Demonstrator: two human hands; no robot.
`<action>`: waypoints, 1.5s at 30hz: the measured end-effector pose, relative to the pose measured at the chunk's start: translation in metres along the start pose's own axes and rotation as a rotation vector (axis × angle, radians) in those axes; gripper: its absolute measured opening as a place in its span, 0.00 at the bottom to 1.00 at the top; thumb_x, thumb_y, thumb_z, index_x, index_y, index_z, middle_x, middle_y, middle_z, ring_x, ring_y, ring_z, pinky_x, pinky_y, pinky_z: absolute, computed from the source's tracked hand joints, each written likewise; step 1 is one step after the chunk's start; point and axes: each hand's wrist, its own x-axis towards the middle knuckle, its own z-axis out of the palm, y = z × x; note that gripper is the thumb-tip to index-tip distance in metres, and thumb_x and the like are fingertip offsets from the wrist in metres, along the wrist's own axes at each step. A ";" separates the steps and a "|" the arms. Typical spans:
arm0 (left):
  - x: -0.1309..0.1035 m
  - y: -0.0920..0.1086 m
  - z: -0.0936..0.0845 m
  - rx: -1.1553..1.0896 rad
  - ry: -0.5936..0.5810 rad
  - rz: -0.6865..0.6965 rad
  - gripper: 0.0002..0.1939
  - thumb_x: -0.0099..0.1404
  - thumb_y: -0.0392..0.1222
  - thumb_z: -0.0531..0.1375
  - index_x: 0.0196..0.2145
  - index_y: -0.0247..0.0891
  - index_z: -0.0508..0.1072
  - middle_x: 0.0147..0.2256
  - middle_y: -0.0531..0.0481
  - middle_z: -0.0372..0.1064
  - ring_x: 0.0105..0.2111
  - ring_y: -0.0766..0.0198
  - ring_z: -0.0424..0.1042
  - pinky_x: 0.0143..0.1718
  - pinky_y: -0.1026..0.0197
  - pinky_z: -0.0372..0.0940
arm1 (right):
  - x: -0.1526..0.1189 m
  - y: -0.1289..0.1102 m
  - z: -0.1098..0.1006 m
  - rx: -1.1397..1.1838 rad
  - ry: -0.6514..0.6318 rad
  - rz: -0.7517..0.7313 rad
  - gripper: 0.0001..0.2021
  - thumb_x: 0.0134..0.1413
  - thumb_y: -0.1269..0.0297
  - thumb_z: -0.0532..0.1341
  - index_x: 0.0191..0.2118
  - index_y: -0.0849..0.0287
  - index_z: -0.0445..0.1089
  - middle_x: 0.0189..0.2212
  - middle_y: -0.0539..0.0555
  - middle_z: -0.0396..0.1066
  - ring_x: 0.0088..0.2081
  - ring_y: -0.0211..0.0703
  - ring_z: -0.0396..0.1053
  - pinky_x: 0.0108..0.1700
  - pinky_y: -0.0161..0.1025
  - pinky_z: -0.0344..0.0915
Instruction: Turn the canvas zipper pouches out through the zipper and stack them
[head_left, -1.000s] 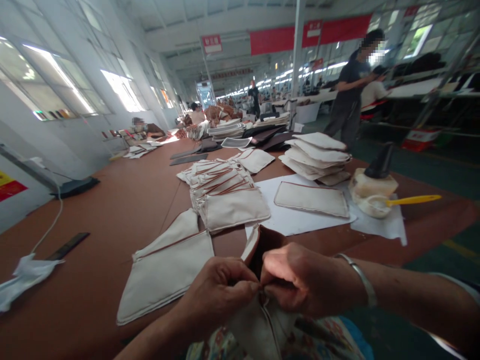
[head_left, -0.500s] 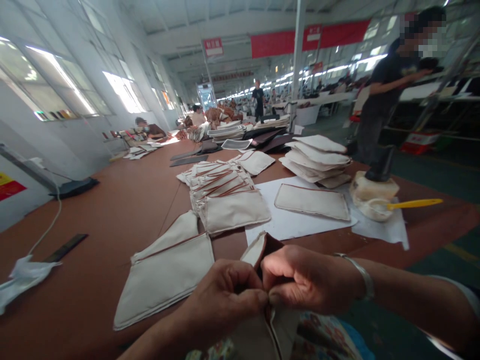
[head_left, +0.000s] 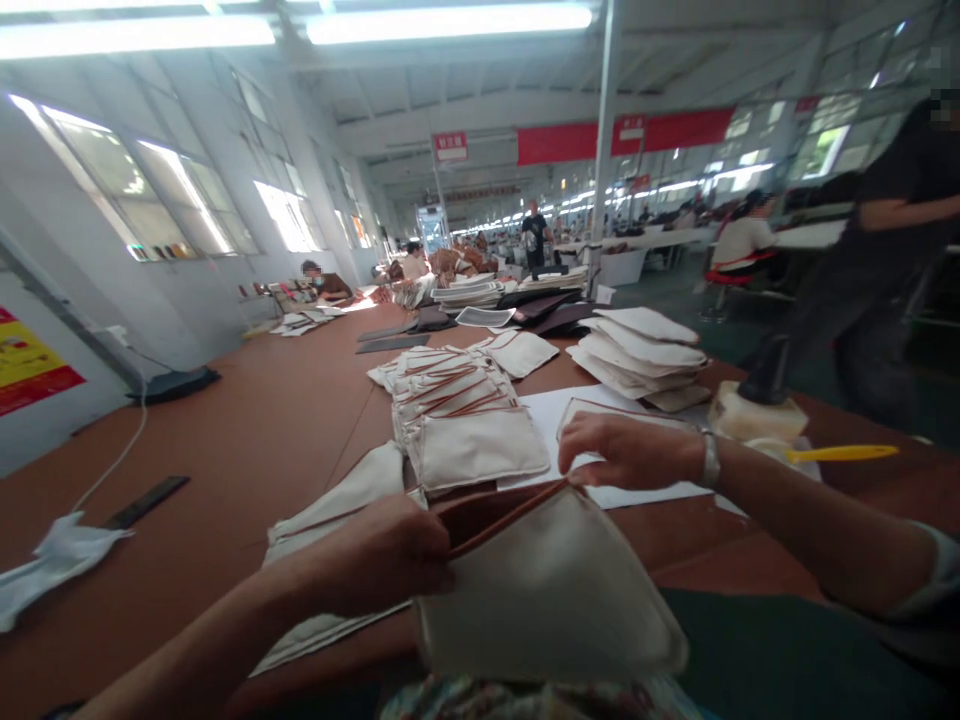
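Observation:
A white pouch (head_left: 551,590) with a brown-trimmed top edge is held over the table's near edge, its mouth gaping to show a brown inside. My left hand (head_left: 397,550) is closed on the pouch's upper left corner. At the upper right corner, the bent fingers of my right hand (head_left: 619,450) pinch the edge; their tips are partly hidden. Behind my left forearm, more white pouches (head_left: 337,500) lie on the table. A fanned pile of white pouches (head_left: 480,445) sits just beyond the held one. Another flat white piece (head_left: 592,408) is partly covered by my right hand.
On the brown table (head_left: 247,420), a stack of white panels (head_left: 641,345) stands at right. Nearby are white paper (head_left: 544,405), a pale block (head_left: 757,415) with a dark object on top, and a yellow-handled brush (head_left: 847,453). A person (head_left: 892,230) stands at the right.
My hands have moved apart and upward from pinching the edges together. The pouch now spreads between them with its mouth open. The view has tilted up, and the person at right has shifted rightward.

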 end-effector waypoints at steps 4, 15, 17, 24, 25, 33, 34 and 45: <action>0.031 0.028 0.020 -0.275 -0.048 0.048 0.15 0.59 0.44 0.64 0.20 0.35 0.68 0.21 0.57 0.51 0.24 0.69 0.51 0.25 0.65 0.46 | 0.024 -0.016 0.041 0.210 0.002 -0.006 0.36 0.43 0.58 0.74 0.58 0.59 0.65 0.47 0.56 0.73 0.45 0.48 0.71 0.44 0.37 0.67; 0.014 -0.048 0.008 -0.566 -0.270 -0.057 0.29 0.54 0.66 0.66 0.32 0.34 0.75 0.26 0.54 0.62 0.27 0.66 0.58 0.29 0.66 0.56 | 0.018 0.014 0.084 0.433 -0.017 -0.045 0.12 0.53 0.58 0.70 0.30 0.64 0.73 0.29 0.51 0.71 0.33 0.39 0.67 0.36 0.34 0.63; 0.008 -0.045 0.005 -0.615 -0.228 -0.017 0.28 0.50 0.63 0.70 0.37 0.34 0.76 0.30 0.53 0.66 0.30 0.65 0.61 0.33 0.65 0.59 | 0.014 0.018 0.070 0.391 0.060 -0.109 0.12 0.55 0.60 0.69 0.30 0.63 0.73 0.29 0.53 0.71 0.34 0.40 0.67 0.39 0.36 0.64; 0.007 -0.003 0.029 -0.710 -0.045 -0.013 0.13 0.58 0.41 0.69 0.38 0.31 0.77 0.31 0.52 0.69 0.31 0.67 0.62 0.33 0.67 0.58 | -0.001 0.007 0.056 0.076 -0.005 -0.092 0.12 0.55 0.65 0.68 0.45 0.62 0.74 0.40 0.58 0.73 0.43 0.45 0.69 0.47 0.40 0.65; 0.009 0.001 0.034 -0.747 -0.060 -0.025 0.12 0.58 0.40 0.69 0.37 0.31 0.77 0.31 0.53 0.69 0.31 0.68 0.62 0.33 0.67 0.57 | -0.003 -0.001 0.057 0.117 -0.004 -0.082 0.20 0.54 0.64 0.68 0.52 0.62 0.70 0.44 0.60 0.72 0.45 0.46 0.69 0.47 0.40 0.65; 0.018 0.007 0.046 -0.897 -0.114 -0.082 0.16 0.50 0.41 0.74 0.33 0.31 0.76 0.26 0.54 0.67 0.25 0.71 0.59 0.26 0.68 0.53 | -0.006 -0.027 0.088 0.344 0.080 -0.091 0.07 0.61 0.65 0.61 0.38 0.65 0.68 0.30 0.51 0.69 0.29 0.35 0.62 0.30 0.31 0.59; 0.018 0.008 0.047 -0.885 -0.103 -0.093 0.17 0.49 0.41 0.74 0.32 0.31 0.76 0.27 0.53 0.67 0.26 0.70 0.60 0.26 0.68 0.54 | -0.007 -0.024 0.092 0.365 0.090 -0.104 0.07 0.61 0.65 0.61 0.37 0.65 0.67 0.29 0.50 0.67 0.28 0.34 0.60 0.29 0.30 0.57; 0.020 0.017 0.055 -0.750 -0.019 -0.172 0.10 0.53 0.42 0.67 0.30 0.30 0.79 0.24 0.51 0.70 0.23 0.68 0.62 0.24 0.67 0.55 | -0.016 -0.015 0.094 0.443 -0.002 0.083 0.10 0.65 0.63 0.56 0.36 0.64 0.68 0.29 0.51 0.68 0.30 0.36 0.63 0.31 0.31 0.60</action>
